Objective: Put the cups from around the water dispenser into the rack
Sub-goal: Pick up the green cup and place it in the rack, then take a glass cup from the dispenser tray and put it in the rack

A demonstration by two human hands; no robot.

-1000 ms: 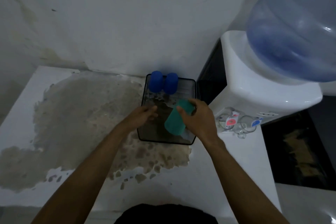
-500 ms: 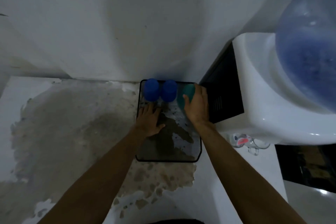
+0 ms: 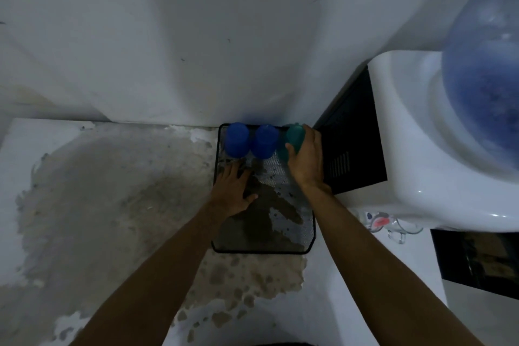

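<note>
A black mesh rack (image 3: 292,244) lies on the white counter against the wall. Two blue cups (image 3: 237,139) (image 3: 265,141) stand upside down side by side along its far edge. A green cup (image 3: 295,135) stands upside down at the far right corner, next to them. My right hand (image 3: 306,160) is shut around the green cup from the right. My left hand (image 3: 234,190) rests flat on the mesh just in front of the left blue cup, fingers spread, holding nothing.
The white water dispenser (image 3: 421,149) with its blue bottle (image 3: 486,73) stands right of the rack, its black side panel (image 3: 351,154) touching my right hand's side. Taps (image 3: 379,222) stick out at the front. A stained counter (image 3: 98,205) stretches to the left.
My right hand carried the green cup from the rack's near middle to its far right corner, beside the blue cups. My left hand slid forward on the mesh.
</note>
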